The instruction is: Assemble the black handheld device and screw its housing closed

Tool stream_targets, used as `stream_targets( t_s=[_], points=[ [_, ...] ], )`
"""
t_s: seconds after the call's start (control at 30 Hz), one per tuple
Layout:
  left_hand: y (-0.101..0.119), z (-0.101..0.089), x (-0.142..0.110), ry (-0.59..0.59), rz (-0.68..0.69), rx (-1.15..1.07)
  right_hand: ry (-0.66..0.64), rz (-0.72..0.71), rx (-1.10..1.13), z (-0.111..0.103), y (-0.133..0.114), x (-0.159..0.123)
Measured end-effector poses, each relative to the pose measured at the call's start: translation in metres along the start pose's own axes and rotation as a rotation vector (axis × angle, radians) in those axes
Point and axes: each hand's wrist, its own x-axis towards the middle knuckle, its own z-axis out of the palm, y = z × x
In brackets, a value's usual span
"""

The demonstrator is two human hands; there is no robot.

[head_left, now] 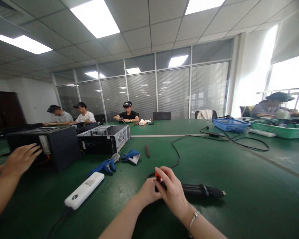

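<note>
Right hand: my right hand (173,192), fingers bent, fingertips pinched on the red-orange piece; bracelet (194,217) at the wrist.
Left hand: my left hand (148,192), curled in at the cord end of the tool, just beside the right; exact grip hidden, can't tell how tightly it is closed.
Red-orange piece: small red-orange piece (157,176), between my hands, mostly covered; can't tell what it is.
Tool: black electric screwdriver (198,190), by the look of it; sticks out past my right hand, low over the counter (251,199), tip to the right.
Step in hand: fiddling with the tool's rear end, I judge; tip isn't on any screw.
Next move: calls for a steady tool body and a fine fingertip pinch, probably; cord needs slack.
Cord: black cord (178,157), from near my left hand, loops away across the counter.
White box: long white box (84,191), left of my hands, cord at its near end.
Gloves: blue gloves (107,166), crumpled, beyond the white box; short brown bar (147,151) near them.
Cases: open computer case (98,142); darker case (64,146) left of it, co-worker's hand (25,158) at its side.
Baskets: blue basket (229,127), green basket (289,132), far right.
People: several seated around, one in black (130,115) opposite.
</note>
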Motion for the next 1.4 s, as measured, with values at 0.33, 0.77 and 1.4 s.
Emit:
stream_targets(
  t_s=[0.33,0.77,1.4],
  points=[
    [-0.017,0.007,0.005,0.027,0.094,0.229,-0.043,-0.05,-0.006,-0.002,-0.007,-0.004],
    [0.005,-0.004,-0.002,0.038,0.052,0.075,0.019,-0.072,0.029,-0.015,-0.026,-0.001],
    [0.007,-0.009,-0.002,-0.002,0.021,0.069,-0.728,-0.054,0.26,-0.082,-0.023,-0.025]
  ],
)
